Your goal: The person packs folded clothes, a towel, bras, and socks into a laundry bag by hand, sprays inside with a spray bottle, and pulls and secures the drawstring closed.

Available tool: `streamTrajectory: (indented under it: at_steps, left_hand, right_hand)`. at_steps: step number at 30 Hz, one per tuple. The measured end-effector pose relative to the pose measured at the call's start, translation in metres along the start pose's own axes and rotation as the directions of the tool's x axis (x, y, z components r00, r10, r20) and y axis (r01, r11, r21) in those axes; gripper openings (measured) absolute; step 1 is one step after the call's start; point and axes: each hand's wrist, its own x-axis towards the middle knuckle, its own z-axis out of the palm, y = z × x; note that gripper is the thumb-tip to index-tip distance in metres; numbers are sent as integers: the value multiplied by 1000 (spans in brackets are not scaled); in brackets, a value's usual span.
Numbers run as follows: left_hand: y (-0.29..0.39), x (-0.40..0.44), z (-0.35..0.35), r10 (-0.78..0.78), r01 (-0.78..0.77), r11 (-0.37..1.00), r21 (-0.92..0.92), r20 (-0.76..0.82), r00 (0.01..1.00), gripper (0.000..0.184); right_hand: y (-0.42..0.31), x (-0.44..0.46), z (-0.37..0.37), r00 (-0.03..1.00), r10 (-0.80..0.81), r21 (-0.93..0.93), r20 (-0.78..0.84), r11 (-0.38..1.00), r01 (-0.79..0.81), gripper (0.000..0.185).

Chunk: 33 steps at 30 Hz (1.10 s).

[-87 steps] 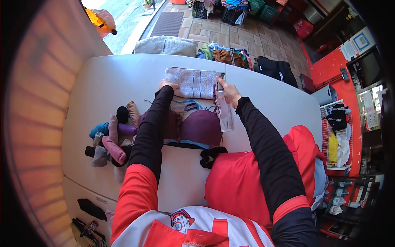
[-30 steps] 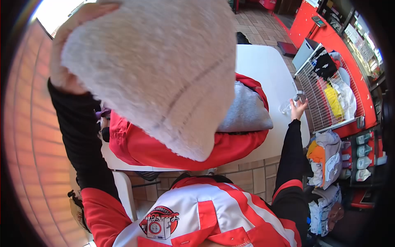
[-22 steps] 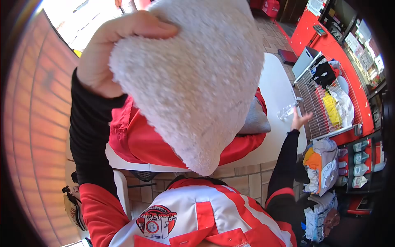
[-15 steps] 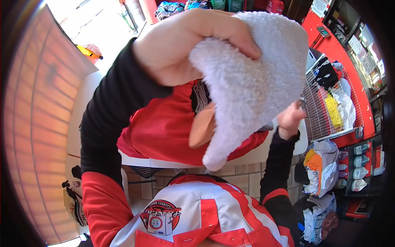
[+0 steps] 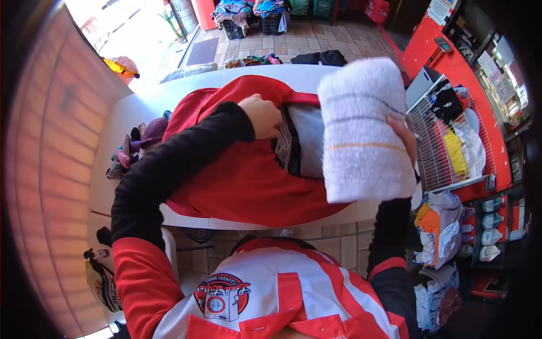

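A folded white towel [image 5: 364, 133] with grey and orange stripes is held up in my right hand [image 5: 403, 138], whose fingers wrap its right edge. My left hand [image 5: 262, 116] is at the opening of a large red bag [image 5: 237, 186], its fingers curled at the rim beside a bundle of grey-beige fabric [image 5: 283, 141]. What those fingers grip, if anything, is hidden. Inside the bag a light grey cloth [image 5: 307, 138] shows, partly behind the towel. The bag lies on the white table [image 5: 121, 121].
Rolled socks and a purple item [image 5: 153, 133] lie at the table's left. A wire basket [image 5: 432, 152] with clothes stands at the right, above stacked folded clothes [image 5: 440, 226]. Beyond the table are dark baskets of laundry [image 5: 272, 24] and a black bag [image 5: 320, 58].
The towel has passed from my left hand to my right hand. My left hand has moved down to the bag's opening. Earlier, my right hand was by a clear bottle on the table.
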Motion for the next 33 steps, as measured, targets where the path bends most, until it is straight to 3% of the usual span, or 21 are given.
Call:
streamTrajectory:
  at_steps: [2, 3, 5, 7, 8, 9, 10, 11, 13, 15, 18, 20, 21, 22, 23, 24, 25, 27, 29, 31, 33]
  left_hand:
    - [2, -11, -4, -183, 182, 983, 23, 59, 981, 31]
    - [0, -13, 1, -177, 176, 984, 25, 64, 982, 31]
    - [-9, -13, 20, -63, 91, 981, 169, -165, 984, 29]
    - [-31, 3, 72, 155, -35, 959, 282, -417, 895, 30]
    - [-33, 3, 84, 157, -36, 972, 232, -528, 835, 27]
    - [-30, 0, 91, 150, -45, 983, 180, -629, 763, 24]
    - [-12, -15, 40, -24, 36, 964, 262, -48, 999, 19]
    - [-14, -27, 25, -30, 42, 964, 262, -49, 998, 19]
    - [-25, -51, 15, 60, -120, 984, -130, -389, 919, 12]
    - [-35, -80, 8, 50, -130, 986, -106, -552, 833, 18]
    - [-40, -115, -10, 31, -116, 989, -93, -635, 772, 21]
    - [-39, -128, -18, -40, -460, 717, -524, -689, 723, 23]
    - [-37, -132, -24, -38, -461, 716, -524, -689, 724, 23]
    - [-36, -136, -31, -33, -578, 574, -580, -722, 691, 24]
    - [-37, -138, -33, -36, -677, 413, -609, -754, 656, 25]
    - [-36, -136, -32, -122, -801, 30, -598, -797, 591, 23]
    - [-42, -137, -29, -120, -791, 39, -611, -788, 603, 19]
    - [-64, -147, -51, 421, -676, 44, -736, -600, 681, 16]
    - [-9, -139, -68, 276, -216, 674, -706, -30, 961, 25]
    - [36, -125, -53, 12, 27, 983, -183, 206, 978, 34]
    - [42, -121, -41, 499, -416, 829, -373, 159, 852, 27]
  right_hand:
    - [26, 11, -4, 910, -405, -262, 88, 872, 414, 52]
    - [42, 22, -11, 822, -538, -478, 184, 682, 554, 51]
    - [54, 35, 1, 736, -529, -605, 422, 440, 663, 46]
    - [75, 52, 6, 684, -523, -532, 508, 435, 727, 40]
    - [93, 65, 1, 973, 15, -184, 232, 982, 29, 38]
    - [102, 73, -1, 715, 638, 327, 286, 636, -699, 36]
    - [101, 71, 0, 714, 637, 322, 290, 637, -700, 36]
    - [101, 63, 1, 768, 603, 294, 216, 710, -640, 36]
    - [96, 58, -2, 811, 567, 263, 143, 769, -583, 36]
    - [91, 59, -4, 774, 622, 249, 116, 736, -629, 40]
    - [97, 59, 11, 853, 521, 131, 33, 844, -521, 43]
    - [92, 63, 16, 871, 492, -21, -6, 870, -492, 42]
    - [94, 69, 8, 871, 492, -20, -9, 871, -492, 42]
    - [100, 77, -2, 854, 517, -73, 59, 855, -513, 52]
    - [104, 83, -9, 830, 543, -129, 126, 839, -529, 62]
    - [93, 73, 3, 857, 475, -45, 202, 878, -476, 65]
    - [95, 74, 2, 858, 475, -45, 197, 878, -476, 65]
    - [101, 74, -3, 876, 474, -137, 89, 877, -460, 66]
    - [101, 67, 14, 894, 439, -21, 92, 898, -439, 70]
    - [115, 72, 9, 883, 450, -111, 133, 892, -438, 73]
    - [113, 65, 12, 873, 456, -105, 169, 890, -445, 75]
